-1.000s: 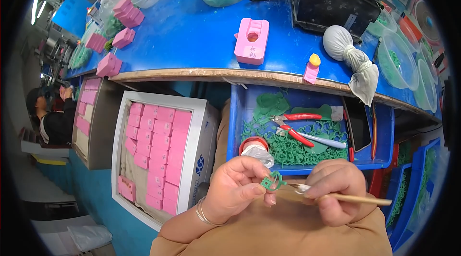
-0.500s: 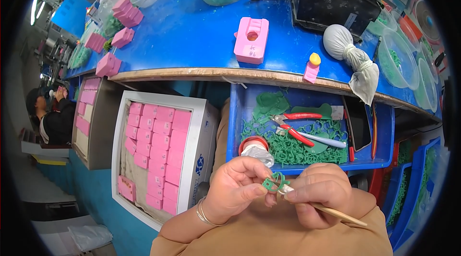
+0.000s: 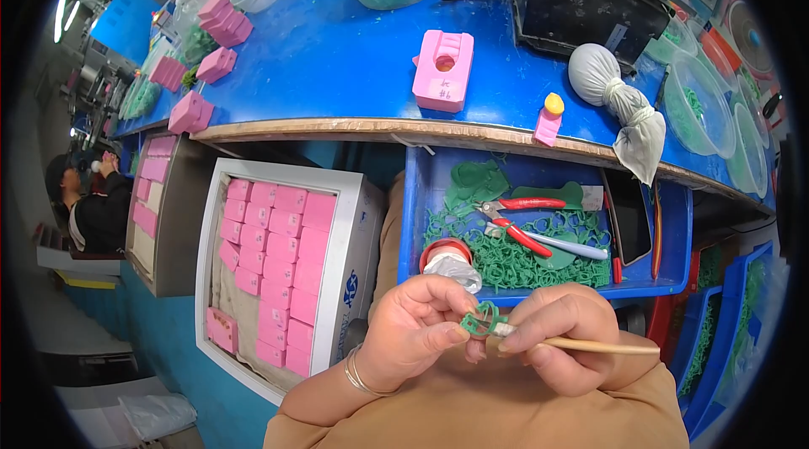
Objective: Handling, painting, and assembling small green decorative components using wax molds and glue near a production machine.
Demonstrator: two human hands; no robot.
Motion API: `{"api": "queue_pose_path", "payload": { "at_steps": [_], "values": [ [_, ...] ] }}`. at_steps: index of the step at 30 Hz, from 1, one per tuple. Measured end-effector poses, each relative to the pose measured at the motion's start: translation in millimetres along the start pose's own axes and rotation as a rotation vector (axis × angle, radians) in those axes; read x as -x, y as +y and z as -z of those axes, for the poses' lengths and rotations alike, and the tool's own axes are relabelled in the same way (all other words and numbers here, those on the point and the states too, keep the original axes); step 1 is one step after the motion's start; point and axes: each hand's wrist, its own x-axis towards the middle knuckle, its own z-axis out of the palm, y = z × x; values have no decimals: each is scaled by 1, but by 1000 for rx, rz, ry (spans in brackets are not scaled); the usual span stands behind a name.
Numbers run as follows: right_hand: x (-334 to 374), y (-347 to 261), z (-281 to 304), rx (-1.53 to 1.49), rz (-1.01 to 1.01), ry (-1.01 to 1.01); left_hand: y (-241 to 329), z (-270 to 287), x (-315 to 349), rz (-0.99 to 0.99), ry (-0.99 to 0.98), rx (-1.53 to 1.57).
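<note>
The left hand (image 3: 419, 327), I see from here, pinches a small green ring-like piece (image 3: 477, 324) near the front edge of the blue drawer (image 3: 673, 238); the right hand (image 3: 575, 335), close beside it, grips a wooden-handled tool (image 3: 602, 346), tip at the piece.

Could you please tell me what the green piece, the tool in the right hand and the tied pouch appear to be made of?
The green piece in the left hand may be wax or plastic: evenly coloured, smooth-looking. The tool in the right hand seems to have a smooth wooden handle, judging by its tan colour. The tied pouch looks like matte cloth, gathering into folds.
</note>
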Motion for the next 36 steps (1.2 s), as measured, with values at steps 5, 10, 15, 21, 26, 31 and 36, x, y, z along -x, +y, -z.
{"api": "queue_pose_path", "payload": {
  "at_steps": [5,10,15,21,26,31,36],
  "values": [
    [0,-2,5,28,11,-7,2,-1,0,12,-4,23],
    [13,1,9,-41,155,161,2,0,-1,14,-35,24],
    [6,-12,8,-110,-52,334,6,1,-1,92,-58,4],
    [-10,-7,22,232,138,-4,8,-3,-1,209,-48,-10],
    [-12,-8,21,297,157,-50,8,-3,-2,250,-33,-29],
    [-14,-8,20,345,164,-52,8,-4,-2,259,-27,-42],
    [-13,-6,17,414,219,-34,8,-5,-1,257,10,-66]
  ]
}}
